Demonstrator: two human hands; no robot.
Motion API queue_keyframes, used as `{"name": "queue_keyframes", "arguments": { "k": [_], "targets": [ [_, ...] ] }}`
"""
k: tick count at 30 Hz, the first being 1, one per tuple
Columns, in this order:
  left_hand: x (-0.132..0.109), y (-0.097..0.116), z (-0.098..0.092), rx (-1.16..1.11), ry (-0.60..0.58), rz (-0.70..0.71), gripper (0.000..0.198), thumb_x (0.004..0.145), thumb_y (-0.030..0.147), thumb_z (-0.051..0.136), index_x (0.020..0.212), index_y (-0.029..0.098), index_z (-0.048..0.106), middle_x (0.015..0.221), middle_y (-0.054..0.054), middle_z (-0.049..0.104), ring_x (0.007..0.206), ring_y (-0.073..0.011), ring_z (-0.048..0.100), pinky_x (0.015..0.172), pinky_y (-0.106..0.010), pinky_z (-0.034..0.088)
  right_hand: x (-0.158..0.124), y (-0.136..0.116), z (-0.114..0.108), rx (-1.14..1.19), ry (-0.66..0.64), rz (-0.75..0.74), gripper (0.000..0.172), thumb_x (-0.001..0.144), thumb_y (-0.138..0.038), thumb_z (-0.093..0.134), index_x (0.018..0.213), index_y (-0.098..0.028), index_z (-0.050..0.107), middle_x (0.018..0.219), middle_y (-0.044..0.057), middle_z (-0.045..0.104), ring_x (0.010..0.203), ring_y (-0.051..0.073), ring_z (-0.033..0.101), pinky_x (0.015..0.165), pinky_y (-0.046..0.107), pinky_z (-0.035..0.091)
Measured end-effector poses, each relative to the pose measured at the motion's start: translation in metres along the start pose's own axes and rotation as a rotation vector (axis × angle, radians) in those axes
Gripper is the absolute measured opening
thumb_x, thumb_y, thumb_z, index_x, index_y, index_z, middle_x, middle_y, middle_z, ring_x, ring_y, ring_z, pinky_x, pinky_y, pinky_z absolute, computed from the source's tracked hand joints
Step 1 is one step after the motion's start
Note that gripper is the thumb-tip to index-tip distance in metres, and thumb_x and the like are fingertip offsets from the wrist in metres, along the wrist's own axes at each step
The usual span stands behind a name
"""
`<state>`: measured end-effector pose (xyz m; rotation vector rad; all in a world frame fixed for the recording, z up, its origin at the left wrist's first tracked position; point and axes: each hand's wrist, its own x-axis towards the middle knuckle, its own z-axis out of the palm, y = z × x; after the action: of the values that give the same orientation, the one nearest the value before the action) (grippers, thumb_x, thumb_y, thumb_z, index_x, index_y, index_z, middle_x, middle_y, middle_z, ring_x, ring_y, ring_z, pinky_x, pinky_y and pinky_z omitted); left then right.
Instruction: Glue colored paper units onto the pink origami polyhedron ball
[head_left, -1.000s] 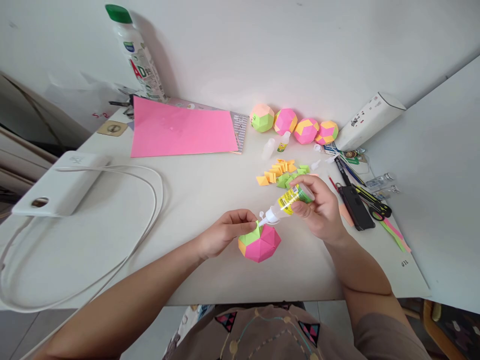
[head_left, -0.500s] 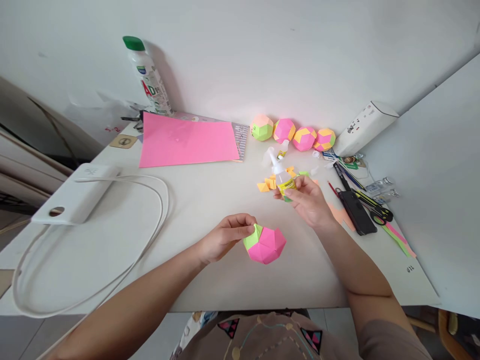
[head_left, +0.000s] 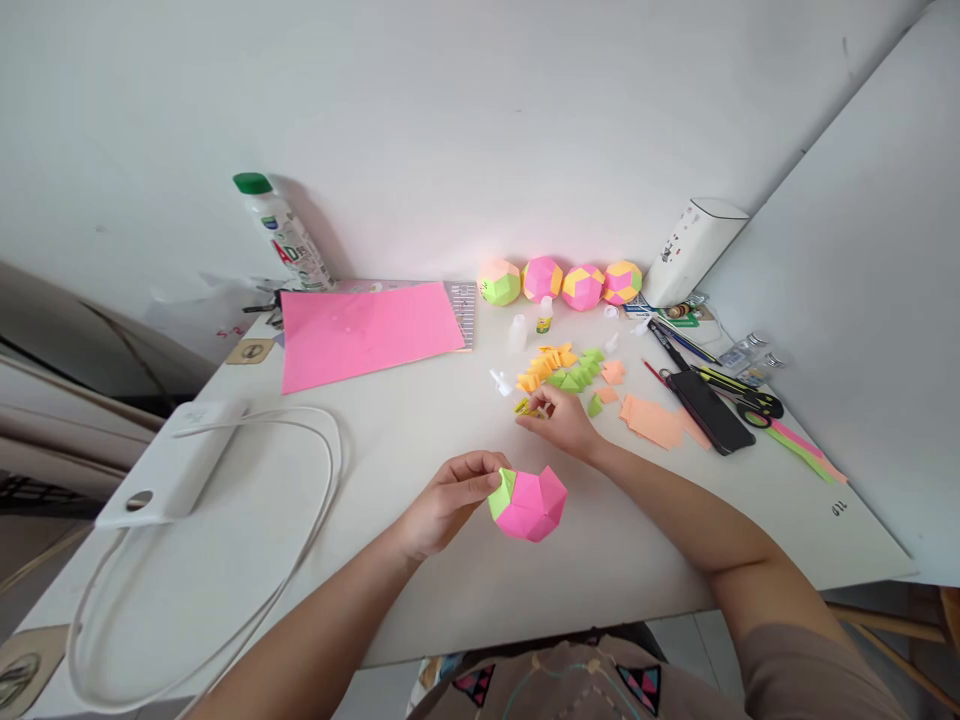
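My left hand [head_left: 448, 503] is closed on the edge of a half-built pink and green paper ball [head_left: 529, 502], held just above the white table [head_left: 420, 420] near its front edge. My right hand [head_left: 561, 420] reaches further back, its fingers closed on a small glue bottle [head_left: 517, 398] with a yellow label. The bottle lies low over the table with its white nozzle pointing left. It is right beside a pile of small orange and green folded paper pieces [head_left: 564, 366].
Several finished paper balls [head_left: 561, 282] line the wall. A pink sheet [head_left: 367, 332] lies at the back left by a green-capped bottle [head_left: 281, 236]. At left is a white device [head_left: 174, 462] with a looping cable. A phone [head_left: 709, 400], scissors [head_left: 752, 406] and pens lie at right.
My right hand has lifted the glue bottle off the paper ball and carried it back and left, down toward the table by the paper pieces. My left hand keeps hold of the ball.
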<state>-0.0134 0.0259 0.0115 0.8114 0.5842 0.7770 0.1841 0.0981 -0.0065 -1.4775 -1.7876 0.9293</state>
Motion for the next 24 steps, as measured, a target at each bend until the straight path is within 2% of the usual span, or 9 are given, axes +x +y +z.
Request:
{"name": "queue_keyframes", "arguments": {
  "k": [3, 5, 8, 10, 11, 15, 17, 20, 24],
  "targets": [
    [0.0, -0.001, 0.0, 0.017, 0.015, -0.025, 0.018, 0.078, 0.029, 0.066, 0.067, 0.015, 0.063, 0.07, -0.001, 0.054, 0.064, -0.0123, 0.048, 0.062, -0.027, 0.034, -0.001, 0.0, -0.002, -0.168, -0.03, -0.042, 0.016, 0.07, -0.023, 0.066, 0.074, -0.019, 0.051, 0.08, 0.002, 0.057, 0.082, 0.019, 0.048, 0.07, 0.031, 0.038],
    [0.0, -0.002, -0.001, 0.033, 0.016, -0.036, 0.018, 0.079, 0.028, 0.065, 0.067, 0.015, 0.062, 0.07, -0.001, 0.054, 0.064, -0.0124, 0.048, 0.063, -0.027, 0.035, -0.003, -0.003, -0.002, -0.211, -0.06, -0.07, 0.014, 0.072, -0.024, 0.066, 0.075, -0.019, 0.053, 0.082, 0.005, 0.059, 0.087, 0.022, 0.049, 0.072, 0.033, 0.039],
    [0.001, -0.002, -0.001, 0.048, 0.019, -0.036, 0.018, 0.08, 0.029, 0.064, 0.067, 0.015, 0.061, 0.071, -0.001, 0.054, 0.064, -0.0124, 0.048, 0.062, -0.027, 0.034, -0.007, -0.013, -0.006, -0.22, -0.035, -0.202, 0.016, 0.079, -0.029, 0.063, 0.07, -0.018, 0.055, 0.088, 0.009, 0.063, 0.095, 0.025, 0.051, 0.081, 0.039, 0.04],
    [0.001, -0.003, -0.001, 0.059, 0.017, -0.032, 0.019, 0.08, 0.029, 0.064, 0.067, 0.015, 0.061, 0.07, -0.001, 0.053, 0.064, -0.0125, 0.047, 0.062, -0.027, 0.034, -0.011, -0.023, -0.014, -0.119, -0.021, -0.256, 0.018, 0.083, -0.031, 0.06, 0.07, -0.018, 0.058, 0.093, 0.009, 0.065, 0.097, 0.023, 0.053, 0.086, 0.039, 0.041],
    [0.001, -0.003, -0.001, 0.063, 0.019, -0.029, 0.019, 0.08, 0.029, 0.064, 0.068, 0.015, 0.061, 0.07, -0.001, 0.053, 0.064, -0.0126, 0.047, 0.062, -0.027, 0.034, -0.013, -0.029, -0.018, -0.029, -0.069, -0.229, 0.018, 0.084, -0.032, 0.058, 0.073, -0.017, 0.061, 0.093, 0.008, 0.065, 0.093, 0.021, 0.056, 0.085, 0.038, 0.042],
    [0.0, -0.003, -0.002, 0.074, 0.06, -0.008, 0.019, 0.079, 0.03, 0.065, 0.068, 0.015, 0.061, 0.07, -0.001, 0.052, 0.065, -0.0131, 0.047, 0.063, -0.027, 0.034, -0.019, -0.046, -0.037, 0.317, -0.619, 0.031, 0.028, 0.084, -0.042, 0.06, 0.086, -0.016, 0.068, 0.089, 0.005, 0.068, 0.083, 0.016, 0.061, 0.075, 0.029, 0.047],
    [0.0, -0.003, -0.003, 0.103, 0.068, 0.012, 0.019, 0.08, 0.03, 0.064, 0.068, 0.015, 0.062, 0.07, -0.001, 0.052, 0.066, -0.0135, 0.046, 0.064, -0.028, 0.035, -0.02, -0.048, -0.039, 0.413, -0.777, 0.113, 0.028, 0.079, -0.042, 0.065, 0.086, -0.016, 0.07, 0.083, 0.003, 0.068, 0.077, 0.013, 0.061, 0.072, 0.026, 0.047],
    [0.0, -0.002, -0.004, 0.17, 0.069, 0.042, 0.02, 0.08, 0.032, 0.064, 0.068, 0.016, 0.062, 0.069, -0.001, 0.053, 0.068, -0.0143, 0.047, 0.066, -0.028, 0.035, -0.02, -0.044, -0.036, 0.5, -0.825, 0.208, 0.025, 0.073, -0.037, 0.072, 0.088, -0.016, 0.072, 0.074, 0.0, 0.068, 0.068, 0.01, 0.059, 0.065, 0.023, 0.046],
    [-0.001, -0.003, -0.004, 0.246, 0.08, 0.069, 0.02, 0.079, 0.034, 0.065, 0.069, 0.016, 0.063, 0.07, -0.001, 0.053, 0.069, -0.0149, 0.048, 0.067, -0.029, 0.036, -0.018, -0.038, -0.029, 0.552, -0.819, 0.294, 0.031, 0.063, -0.027, 0.08, 0.091, -0.017, 0.071, 0.077, 0.0, 0.069, 0.069, 0.009, 0.061, 0.064, 0.022, 0.046]
  ]
}}
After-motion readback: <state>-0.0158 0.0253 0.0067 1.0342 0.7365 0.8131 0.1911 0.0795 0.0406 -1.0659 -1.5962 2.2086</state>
